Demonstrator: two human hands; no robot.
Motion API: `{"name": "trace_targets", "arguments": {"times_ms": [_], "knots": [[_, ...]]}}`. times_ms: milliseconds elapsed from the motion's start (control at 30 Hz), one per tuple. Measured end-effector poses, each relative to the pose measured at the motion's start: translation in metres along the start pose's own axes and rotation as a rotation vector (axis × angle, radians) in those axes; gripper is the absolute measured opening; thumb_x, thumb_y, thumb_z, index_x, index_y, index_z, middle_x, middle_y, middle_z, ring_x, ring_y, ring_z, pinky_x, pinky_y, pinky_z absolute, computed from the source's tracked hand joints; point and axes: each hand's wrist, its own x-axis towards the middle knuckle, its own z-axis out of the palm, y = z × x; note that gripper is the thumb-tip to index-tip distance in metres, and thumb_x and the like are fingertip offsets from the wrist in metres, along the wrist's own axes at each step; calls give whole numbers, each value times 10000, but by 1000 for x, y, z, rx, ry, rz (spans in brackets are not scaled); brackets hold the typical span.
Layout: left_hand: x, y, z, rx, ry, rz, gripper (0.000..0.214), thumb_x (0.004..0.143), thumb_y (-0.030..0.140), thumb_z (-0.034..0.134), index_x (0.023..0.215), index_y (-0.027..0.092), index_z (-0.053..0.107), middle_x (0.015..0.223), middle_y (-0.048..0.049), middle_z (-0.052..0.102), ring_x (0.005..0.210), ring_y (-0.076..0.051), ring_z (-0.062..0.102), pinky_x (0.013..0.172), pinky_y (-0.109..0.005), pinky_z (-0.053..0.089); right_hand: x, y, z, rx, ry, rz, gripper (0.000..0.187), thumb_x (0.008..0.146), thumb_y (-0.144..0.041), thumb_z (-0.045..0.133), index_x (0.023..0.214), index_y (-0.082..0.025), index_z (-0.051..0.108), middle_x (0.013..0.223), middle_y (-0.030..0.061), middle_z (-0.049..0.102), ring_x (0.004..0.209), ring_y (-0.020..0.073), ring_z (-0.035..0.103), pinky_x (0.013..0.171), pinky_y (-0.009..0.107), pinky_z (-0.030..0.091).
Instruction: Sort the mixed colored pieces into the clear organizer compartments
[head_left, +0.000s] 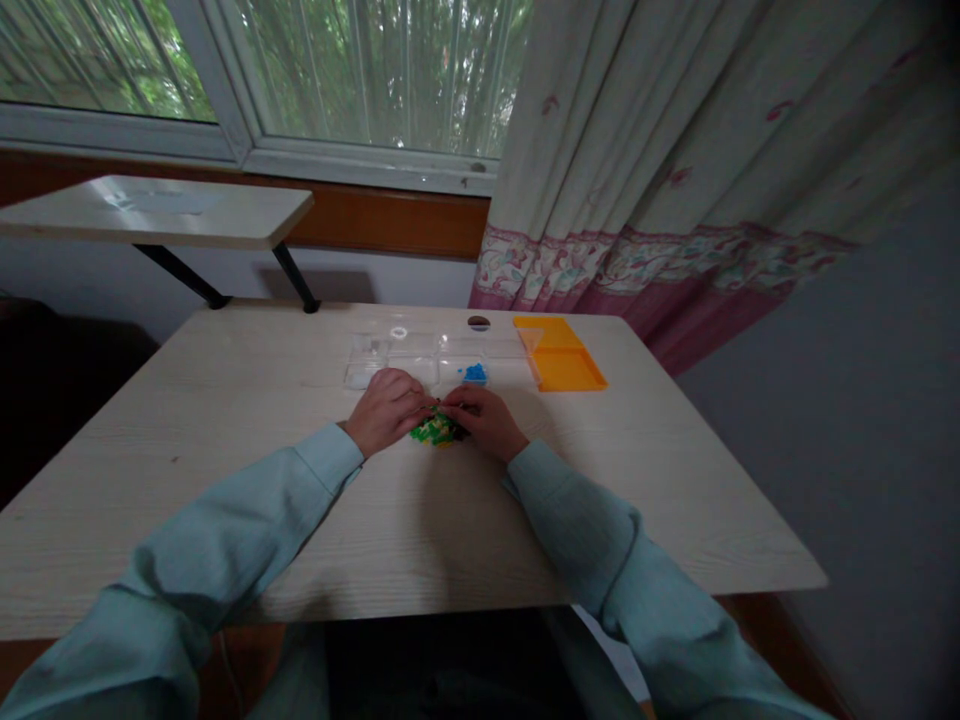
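A heap of small green, yellow and dark pieces (433,431) lies on the table, too tiny for me to name their kind. Over its left side, my left hand (390,408) has its fingers drawn together, tips at the heap's far edge. My right hand (486,415) meets it from the right, thumb and fingers pinched close to the left fingertips. What either hand holds is too small to see. Just beyond them is a clear plastic compartment box (411,352). Small blue pieces (474,374) sit in one of its near compartments.
An orange two-part tray or lid (568,368) lies at the clear box's right end. Behind the box is a round dark hole (478,323) in the table (652,480). A raised shelf (225,215) on black legs stands back left. A curtain (585,180) hangs behind.
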Motion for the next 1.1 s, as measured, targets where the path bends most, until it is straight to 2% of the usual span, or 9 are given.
{"name": "trace_targets", "arguments": {"times_ms": [333, 433, 567, 767, 900, 1100], "knots": [[0, 0, -3, 44, -3, -14, 199, 906, 371, 547, 951, 241, 691, 903, -49, 650, 916, -205, 536, 852, -396, 378, 0, 0, -2, -77, -32, -40, 148, 855, -311, 636, 838, -196, 729, 828, 39, 680, 798, 156, 619, 755, 289, 477], [-1, -4, -2, 45, 8, -76, 204, 902, 376, 551, 964, 242, 691, 903, -51, 650, 920, -210, 532, 868, -400, 376, 0, 5, -4, -163, -1, -82, 113, 853, -267, 640, 843, -200, 731, 835, 39, 688, 829, 165, 617, 799, 306, 472], [-5, -16, -2, 62, 101, -218, 204, 894, 373, 563, 938, 223, 694, 911, -59, 646, 938, -218, 523, 873, -396, 385, 0, 15, -9, -326, 62, -119, 94, 843, -214, 642, 853, -211, 736, 860, 46, 703, 898, 195, 602, 877, 353, 454], [-8, -34, -2, 75, 185, -388, 217, 899, 357, 547, 933, 206, 699, 913, -67, 637, 951, -230, 520, 879, -407, 393, 1, 23, -16, -539, 85, -141, 109, 825, -184, 639, 860, -188, 743, 904, 81, 704, 893, 231, 577, 873, 398, 450], [-9, -36, -1, 75, 202, -424, 218, 898, 354, 550, 941, 201, 700, 926, -69, 637, 958, -234, 518, 876, -410, 396, 0, 24, -16, -609, 51, -143, 132, 834, -179, 620, 871, -189, 746, 945, 88, 699, 922, 238, 565, 887, 409, 437], [-10, -37, 2, 73, 196, -434, 215, 892, 351, 553, 937, 201, 700, 920, -67, 627, 959, -235, 511, 882, -409, 390, -1, 19, -16, -581, 54, -183, 119, 827, -181, 629, 880, -194, 735, 952, 74, 690, 929, 225, 565, 892, 388, 426]]}}
